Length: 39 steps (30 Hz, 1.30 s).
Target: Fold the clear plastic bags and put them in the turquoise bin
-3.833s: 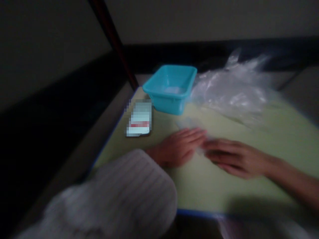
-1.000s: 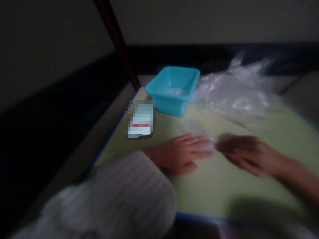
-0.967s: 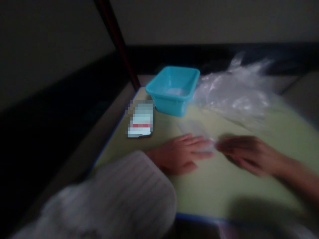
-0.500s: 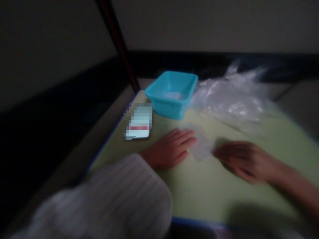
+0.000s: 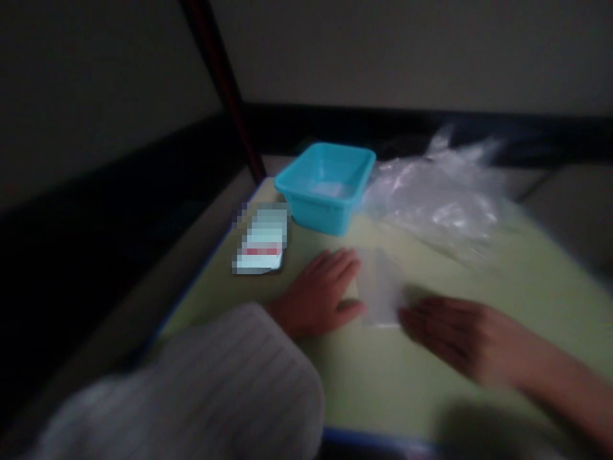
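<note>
A left hand [image 5: 318,291] lies open, palm down, at one edge of a small clear plastic sleeve [image 5: 380,287] while the right hand [image 5: 454,335], fingers outstretched, touches the opposite edge, seemingly pinning it flat on the green mat [image 5: 431,396] just in front of a turquoise tub [image 5: 325,185], with crumpled plastic [image 5: 440,198] to the tub's right.

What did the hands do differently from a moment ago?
The left hand and right hand slid apart and no longer touch each other. The small clear plastic piece now lies spread flat between them. The turquoise tub, phone and plastic heap stayed put.
</note>
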### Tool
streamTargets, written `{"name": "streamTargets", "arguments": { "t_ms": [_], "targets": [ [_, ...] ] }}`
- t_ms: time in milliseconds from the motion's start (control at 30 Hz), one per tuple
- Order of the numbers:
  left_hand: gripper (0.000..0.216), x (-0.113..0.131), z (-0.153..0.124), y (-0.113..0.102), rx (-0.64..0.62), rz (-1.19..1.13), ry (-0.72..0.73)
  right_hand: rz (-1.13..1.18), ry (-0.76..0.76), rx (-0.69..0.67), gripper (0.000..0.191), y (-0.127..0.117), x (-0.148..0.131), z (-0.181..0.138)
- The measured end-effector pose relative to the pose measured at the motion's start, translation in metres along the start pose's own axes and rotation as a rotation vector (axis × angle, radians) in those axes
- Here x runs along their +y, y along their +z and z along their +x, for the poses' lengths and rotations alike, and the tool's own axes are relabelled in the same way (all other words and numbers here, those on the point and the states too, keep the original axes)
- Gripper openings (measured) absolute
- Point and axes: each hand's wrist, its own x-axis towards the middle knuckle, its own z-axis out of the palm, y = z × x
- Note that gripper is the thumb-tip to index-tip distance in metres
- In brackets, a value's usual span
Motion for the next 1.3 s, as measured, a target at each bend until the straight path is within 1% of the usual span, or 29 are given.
{"name": "streamTargets", "arguments": {
  "t_ms": [100, 200, 467, 667, 833, 1000, 1100, 1300],
  "targets": [
    [0.07, 0.0009, -0.0008, 0.0006, -0.02, 0.009, -0.002, -0.018, 0.011, -0.005, 0.03, 0.0033, 0.0037, -0.0025],
    [0.071, 0.0016, -0.0008, 0.0005, -0.031, 0.009, -0.009, -0.039, 0.011, -0.01, 0.029, 0.0043, 0.0025, -0.0021],
    [0.076, 0.0054, -0.0015, 0.0003, 0.02, -0.02, 0.026, -0.084, 0.042, -0.014, 0.027, 0.004, 0.0003, 0.0015],
    [0.076, 0.008, -0.0021, -0.0014, -0.027, -0.03, 0.022, -0.081, 0.079, -0.025, 0.025, 0.0051, -0.0003, 0.001],
    [0.075, 0.008, -0.0021, -0.003, 0.0, -0.012, 0.037, -0.107, 0.099, -0.033, 0.027, 0.0049, -0.002, 0.0023],
    [0.07, 0.0071, -0.0021, -0.0024, 0.048, 0.006, 0.101, -0.101, 0.094, -0.005, 0.029, 0.0054, -0.0022, 0.0055],
    [0.067, 0.0066, -0.0019, -0.0021, 0.073, 0.002, 0.124, -0.084, 0.097, -0.022, 0.029, 0.0061, -0.0008, 0.0059],
    [0.055, 0.0073, -0.0009, -0.0044, 0.079, -0.029, 0.186, 0.057, 0.193, -0.051, 0.022, 0.0065, 0.0045, 0.0051]
  ]
}}
